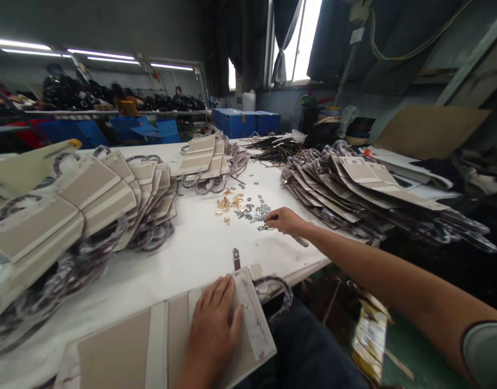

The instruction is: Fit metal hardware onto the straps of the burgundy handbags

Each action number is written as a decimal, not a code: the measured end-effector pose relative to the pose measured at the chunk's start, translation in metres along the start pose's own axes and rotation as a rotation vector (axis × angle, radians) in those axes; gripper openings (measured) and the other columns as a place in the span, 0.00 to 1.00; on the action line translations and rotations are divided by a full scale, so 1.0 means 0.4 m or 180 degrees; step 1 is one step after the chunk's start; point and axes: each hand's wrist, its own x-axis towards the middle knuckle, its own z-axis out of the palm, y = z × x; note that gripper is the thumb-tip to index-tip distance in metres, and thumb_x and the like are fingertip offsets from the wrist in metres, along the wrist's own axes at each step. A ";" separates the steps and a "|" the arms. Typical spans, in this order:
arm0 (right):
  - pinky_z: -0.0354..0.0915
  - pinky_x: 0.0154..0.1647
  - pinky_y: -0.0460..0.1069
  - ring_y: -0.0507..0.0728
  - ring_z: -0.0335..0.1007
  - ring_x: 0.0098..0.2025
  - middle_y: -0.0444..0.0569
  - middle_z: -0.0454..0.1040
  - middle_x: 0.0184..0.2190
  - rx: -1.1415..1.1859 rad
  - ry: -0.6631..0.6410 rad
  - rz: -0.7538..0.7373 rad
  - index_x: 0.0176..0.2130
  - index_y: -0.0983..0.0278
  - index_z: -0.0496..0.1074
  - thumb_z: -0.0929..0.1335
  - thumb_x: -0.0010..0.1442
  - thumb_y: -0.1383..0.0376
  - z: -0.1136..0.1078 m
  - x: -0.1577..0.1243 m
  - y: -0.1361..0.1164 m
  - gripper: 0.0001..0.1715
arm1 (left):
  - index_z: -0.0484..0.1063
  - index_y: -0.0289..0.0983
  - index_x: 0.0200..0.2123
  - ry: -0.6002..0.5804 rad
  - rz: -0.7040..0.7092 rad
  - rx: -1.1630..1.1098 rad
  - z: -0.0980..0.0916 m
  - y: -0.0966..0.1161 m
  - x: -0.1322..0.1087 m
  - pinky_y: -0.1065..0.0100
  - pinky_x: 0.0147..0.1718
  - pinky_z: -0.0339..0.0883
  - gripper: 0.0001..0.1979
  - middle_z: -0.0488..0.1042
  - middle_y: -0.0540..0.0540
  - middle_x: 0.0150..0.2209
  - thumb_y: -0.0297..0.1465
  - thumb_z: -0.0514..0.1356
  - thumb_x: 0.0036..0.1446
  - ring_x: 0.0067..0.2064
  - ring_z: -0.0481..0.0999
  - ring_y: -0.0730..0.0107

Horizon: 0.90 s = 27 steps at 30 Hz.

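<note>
My left hand lies flat on a beige bag panel at the table's front edge, fingers stretched out. A plastic-wrapped handle loop sticks out from the panel's right side. Just beyond it, a short dark strap with a metal fitting points away from me. My right hand is reached out with its fingers pinched at the edge of a pile of small silver metal pieces. A slim, pale object protrudes below that hand; what it is, I cannot make out. Small gold-coloured fittings lie left of the silver pieces.
Overlapping bag panels with wrapped handles form a left stack, a far stack and a right stack. Dark thin straps lie at the back. Blue boxes stand beyond the table.
</note>
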 end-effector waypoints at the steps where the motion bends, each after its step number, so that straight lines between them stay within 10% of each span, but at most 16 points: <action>1: 0.62 0.30 0.44 0.49 0.66 0.26 0.47 0.82 0.33 0.0100 -0.0101 -0.0093 0.49 0.66 0.83 0.69 0.64 0.62 0.001 -0.030 -0.016 0.18 | 0.67 0.37 0.67 -0.0091 -0.0045 -0.0046 -0.006 0.005 0.002 0.48 0.64 0.66 0.26 0.71 0.42 0.67 0.36 0.55 0.68 0.67 0.69 0.53; 10: 0.67 0.39 0.45 0.54 0.77 0.37 0.46 0.84 0.35 0.0799 -0.1309 -0.0837 0.41 0.65 0.85 0.71 0.59 0.66 0.172 -0.271 -0.136 0.12 | 0.65 0.34 0.68 -0.0451 -0.0224 -0.0212 -0.036 0.035 0.010 0.47 0.67 0.61 0.26 0.69 0.38 0.68 0.34 0.52 0.70 0.69 0.65 0.52; 27: 0.66 0.43 0.48 0.59 0.79 0.44 0.45 0.85 0.41 -0.0646 -0.1093 -0.0853 0.45 0.55 0.85 0.71 0.61 0.62 0.237 -0.299 -0.172 0.14 | 0.64 0.34 0.68 -0.0490 -0.0233 -0.0215 -0.036 0.038 0.003 0.47 0.69 0.58 0.25 0.68 0.39 0.69 0.34 0.52 0.71 0.70 0.63 0.52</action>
